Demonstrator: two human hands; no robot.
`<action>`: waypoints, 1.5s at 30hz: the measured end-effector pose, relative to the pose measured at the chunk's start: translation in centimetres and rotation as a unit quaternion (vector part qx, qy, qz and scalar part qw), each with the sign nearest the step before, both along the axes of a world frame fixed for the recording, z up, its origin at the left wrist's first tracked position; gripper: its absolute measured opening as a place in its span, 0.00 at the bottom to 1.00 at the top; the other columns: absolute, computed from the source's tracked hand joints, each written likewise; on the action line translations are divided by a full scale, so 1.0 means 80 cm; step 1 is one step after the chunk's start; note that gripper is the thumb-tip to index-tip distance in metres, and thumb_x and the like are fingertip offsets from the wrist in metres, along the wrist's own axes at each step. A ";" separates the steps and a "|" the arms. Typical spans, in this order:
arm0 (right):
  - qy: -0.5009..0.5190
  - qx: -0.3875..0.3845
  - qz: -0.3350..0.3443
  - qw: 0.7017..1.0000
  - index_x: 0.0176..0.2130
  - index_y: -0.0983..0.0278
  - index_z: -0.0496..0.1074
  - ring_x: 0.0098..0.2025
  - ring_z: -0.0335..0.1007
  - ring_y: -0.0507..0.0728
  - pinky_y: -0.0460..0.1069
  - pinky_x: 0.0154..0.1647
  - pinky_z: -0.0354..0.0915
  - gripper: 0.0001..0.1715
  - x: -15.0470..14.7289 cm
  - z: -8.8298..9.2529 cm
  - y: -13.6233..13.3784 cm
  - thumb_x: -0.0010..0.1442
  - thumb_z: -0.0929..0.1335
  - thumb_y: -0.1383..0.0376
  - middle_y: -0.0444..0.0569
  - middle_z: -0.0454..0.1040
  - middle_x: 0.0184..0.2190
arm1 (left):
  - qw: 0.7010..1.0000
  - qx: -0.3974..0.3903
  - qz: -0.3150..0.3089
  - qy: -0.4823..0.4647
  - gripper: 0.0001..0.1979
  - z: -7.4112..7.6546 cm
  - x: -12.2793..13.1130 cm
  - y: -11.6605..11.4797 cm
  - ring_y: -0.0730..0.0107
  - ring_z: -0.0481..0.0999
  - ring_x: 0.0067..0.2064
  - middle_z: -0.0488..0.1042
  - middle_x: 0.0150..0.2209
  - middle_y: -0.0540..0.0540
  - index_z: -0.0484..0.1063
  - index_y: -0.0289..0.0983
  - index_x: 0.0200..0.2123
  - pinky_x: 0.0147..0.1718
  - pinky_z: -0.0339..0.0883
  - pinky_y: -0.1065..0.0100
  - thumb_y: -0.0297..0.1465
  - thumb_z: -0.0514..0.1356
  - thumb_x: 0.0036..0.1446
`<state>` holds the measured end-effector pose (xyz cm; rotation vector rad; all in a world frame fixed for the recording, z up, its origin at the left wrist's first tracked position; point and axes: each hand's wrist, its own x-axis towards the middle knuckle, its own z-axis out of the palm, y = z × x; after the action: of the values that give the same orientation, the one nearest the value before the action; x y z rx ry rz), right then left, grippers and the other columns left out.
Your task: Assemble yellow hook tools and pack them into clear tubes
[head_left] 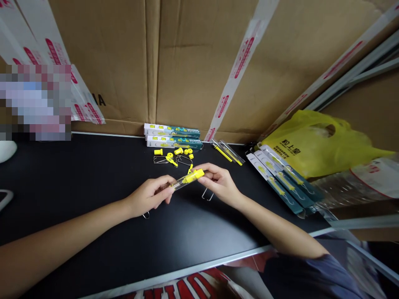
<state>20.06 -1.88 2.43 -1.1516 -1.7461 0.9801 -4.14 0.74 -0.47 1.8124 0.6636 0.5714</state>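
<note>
Between my hands, above the black table, is a tubular spring scale (188,179) with a clear barrel and yellow parts at its right end. My left hand (158,192) is closed round the barrel's lower left part. The fingers of my right hand (216,180) pinch the yellow end. A wire hook (146,215) pokes out below my left hand; a bent metal wire loop (207,195) shows under my right hand. Just beyond lie loose yellow caps (158,152), small yellow rings (188,151) and wire hooks (183,160).
Two spring scale boxes (174,142) stand against the cardboard wall (187,62). Clear tubes with yellow rods (226,153) lie right of them. More packaged scales (277,178) sit at the right, beside a yellow plastic bag (308,141). White objects (6,150) edge the table's left side.
</note>
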 end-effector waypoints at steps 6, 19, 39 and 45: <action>0.061 -0.061 0.022 0.996 0.49 0.60 0.69 0.17 0.43 0.47 0.44 0.16 0.45 0.19 -0.006 -0.001 -0.002 0.60 0.68 0.55 0.35 0.52 0.16 | 0.999 0.032 0.032 0.021 0.12 0.009 0.003 -0.011 0.79 0.66 0.20 0.67 0.24 0.54 0.66 0.39 0.43 0.19 0.59 0.77 0.39 0.51 0.64; -0.045 0.098 0.039 0.993 0.41 0.61 0.67 0.26 0.65 0.50 0.46 0.28 0.65 0.05 -0.009 -0.001 -0.020 0.64 0.64 0.65 0.44 0.68 0.28 | 0.969 -0.243 0.033 -0.019 0.15 0.006 0.013 -0.026 0.79 0.63 0.12 0.62 0.17 0.59 0.60 0.41 0.46 0.09 0.60 0.79 0.43 0.53 0.62; -0.150 0.223 0.079 0.960 0.43 0.60 0.68 0.27 0.67 0.50 0.46 0.31 0.66 0.11 -0.020 -0.008 -0.026 0.63 0.62 0.73 0.48 0.75 0.35 | 0.963 -0.268 0.010 0.012 0.09 -0.002 0.018 -0.043 0.81 0.64 0.12 0.63 0.21 0.59 0.62 0.39 0.39 0.08 0.59 0.80 0.39 0.53 0.61; -0.156 0.176 0.059 0.970 0.44 0.61 0.68 0.22 0.60 0.47 0.44 0.26 0.61 0.10 -0.021 -0.002 -0.029 0.64 0.62 0.72 0.45 0.73 0.32 | 0.964 -0.264 0.011 0.013 0.09 0.000 0.018 -0.044 0.81 0.63 0.12 0.63 0.20 0.59 0.62 0.39 0.38 0.08 0.58 0.80 0.39 0.52 0.62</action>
<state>18.39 -4.20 2.26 -1.0181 -2.1563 0.5396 -2.69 -2.77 -0.47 1.3142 0.7710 0.3414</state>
